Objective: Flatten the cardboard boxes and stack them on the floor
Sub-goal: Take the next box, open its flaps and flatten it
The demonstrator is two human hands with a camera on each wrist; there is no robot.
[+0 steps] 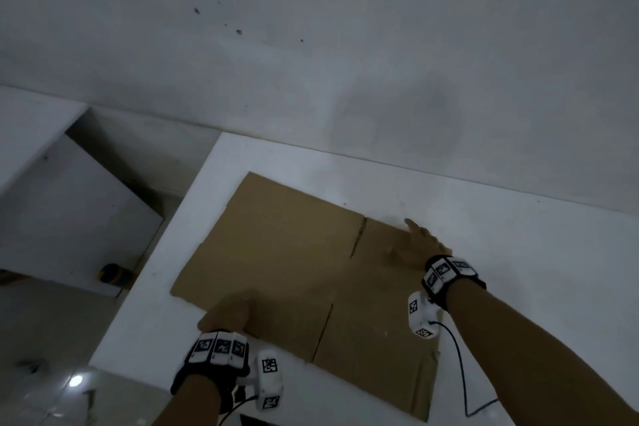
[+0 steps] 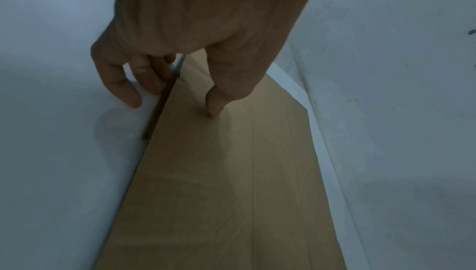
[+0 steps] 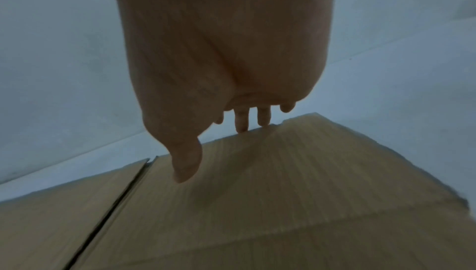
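Your box (image 1: 304,273) is already flattened and lies on the white desk (image 1: 518,252) by the wall; moving it to the floor is left. It is plain brown cardboard, with flap slits showing. Your left hand (image 1: 226,316) pinches its near-left edge, thumb on top, fingers under. Your right hand (image 1: 420,245) rests on the far-right flap, fingers straight.
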